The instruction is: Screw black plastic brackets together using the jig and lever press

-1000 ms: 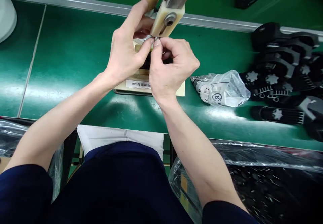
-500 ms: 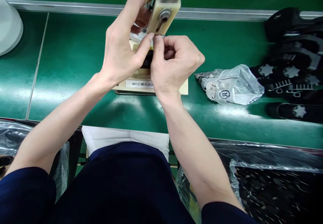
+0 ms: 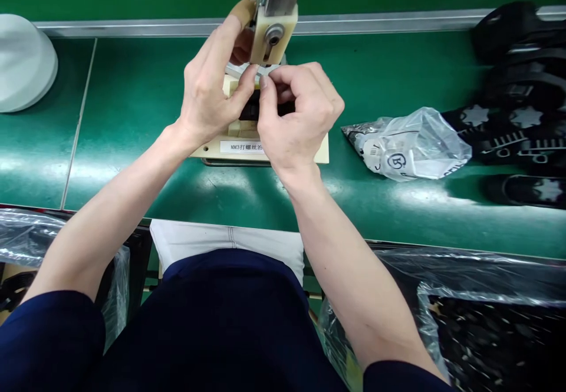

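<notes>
Both hands meet over a cream jig (image 3: 321, 153) with a white printed label, standing on the green bench. A black part (image 3: 251, 108) sits in the jig between the hands. My left hand (image 3: 212, 94) has its thumb pressed beside the part and its forefinger, with a tan fingertip cover, raised against the cream block (image 3: 272, 35) of a hanging metal tool. My right hand (image 3: 296, 115) is curled, thumb and forefinger pinched at the top of the part; what they hold is too small to name.
A clear plastic bag (image 3: 409, 147) with black printed pieces lies right of the jig. Several black plastic parts (image 3: 517, 109) are piled at far right. A white round object (image 3: 24, 62) sits far left. Plastic-lined bins (image 3: 477, 321) stand below the bench edge.
The view has shifted, so the jig and hands sit slightly lower and left. The fingers stay pinched together at the part, with the right hand turned a little.
</notes>
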{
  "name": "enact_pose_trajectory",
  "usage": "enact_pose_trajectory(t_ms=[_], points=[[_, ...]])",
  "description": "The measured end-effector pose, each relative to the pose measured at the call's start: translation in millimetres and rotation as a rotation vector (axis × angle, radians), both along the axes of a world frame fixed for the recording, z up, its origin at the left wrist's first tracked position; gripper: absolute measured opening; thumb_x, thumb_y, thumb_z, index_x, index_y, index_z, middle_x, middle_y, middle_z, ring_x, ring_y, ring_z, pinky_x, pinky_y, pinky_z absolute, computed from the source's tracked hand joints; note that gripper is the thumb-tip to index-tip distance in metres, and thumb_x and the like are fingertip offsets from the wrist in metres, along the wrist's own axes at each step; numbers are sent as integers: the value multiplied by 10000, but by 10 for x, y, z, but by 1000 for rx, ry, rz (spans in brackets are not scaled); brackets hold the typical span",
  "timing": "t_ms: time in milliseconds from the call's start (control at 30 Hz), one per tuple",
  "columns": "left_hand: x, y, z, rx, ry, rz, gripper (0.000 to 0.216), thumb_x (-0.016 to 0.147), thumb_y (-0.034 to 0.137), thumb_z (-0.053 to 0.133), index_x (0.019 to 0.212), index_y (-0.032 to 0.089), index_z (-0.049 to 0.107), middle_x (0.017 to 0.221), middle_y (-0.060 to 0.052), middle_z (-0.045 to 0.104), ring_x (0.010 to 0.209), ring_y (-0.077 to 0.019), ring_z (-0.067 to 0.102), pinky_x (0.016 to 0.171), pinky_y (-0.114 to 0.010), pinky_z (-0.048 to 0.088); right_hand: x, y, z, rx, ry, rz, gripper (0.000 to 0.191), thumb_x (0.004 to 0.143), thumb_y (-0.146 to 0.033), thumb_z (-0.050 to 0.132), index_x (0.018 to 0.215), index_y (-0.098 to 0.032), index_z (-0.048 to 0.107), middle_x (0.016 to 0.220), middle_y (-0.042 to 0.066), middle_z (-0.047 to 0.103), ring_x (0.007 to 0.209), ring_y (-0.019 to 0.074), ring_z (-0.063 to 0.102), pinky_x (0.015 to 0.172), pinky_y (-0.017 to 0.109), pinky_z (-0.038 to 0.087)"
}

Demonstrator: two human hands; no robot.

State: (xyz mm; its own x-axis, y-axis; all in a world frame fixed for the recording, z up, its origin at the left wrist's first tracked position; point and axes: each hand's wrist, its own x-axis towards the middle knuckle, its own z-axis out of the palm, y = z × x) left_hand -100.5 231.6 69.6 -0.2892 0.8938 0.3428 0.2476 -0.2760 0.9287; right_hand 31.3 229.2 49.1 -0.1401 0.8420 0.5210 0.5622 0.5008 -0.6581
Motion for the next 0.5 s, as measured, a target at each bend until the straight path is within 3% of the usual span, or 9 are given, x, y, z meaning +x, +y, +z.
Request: enact_pose_trajectory(t_ms=[100,200,300,500], points=[[-66,53,-53,87,236,-93,603,730,442,752,1243,262,491,1080,-47,578,1188,-297,501,970,-421,441,-10,-12,6,-17,1,-8,135,970,-313,488,901,-227,565,934,52,596,955,200,549,899,374,429],[-97,61,-55,79,362,-207,702,727,496,748,1314,308,411,1108,-21,598,1123,-259,500,986,-415,415,-38,-8,50,-77,27,-17,113,960,-257,510,868,-207,555,929,62,603,927,182,538,890,339,418],[-76,30,-43,36,286,-220,725,715,460,767,1324,311,404,1112,-16,601,1155,-266,466,995,-406,386,-50,-17,90,-98,57,-27,93,943,-206,530,853,-201,552,922,58,611,887,173,535,858,320,420],[40,-42,-191,22,7,-7,764,676,472,822,1288,334,385,975,3,567,1126,-206,452,936,-339,400,-62,-71,126,-96,98,-40,129,912,-145,557,801,-212,562,870,27,624,816,149,526,853,300,419]])
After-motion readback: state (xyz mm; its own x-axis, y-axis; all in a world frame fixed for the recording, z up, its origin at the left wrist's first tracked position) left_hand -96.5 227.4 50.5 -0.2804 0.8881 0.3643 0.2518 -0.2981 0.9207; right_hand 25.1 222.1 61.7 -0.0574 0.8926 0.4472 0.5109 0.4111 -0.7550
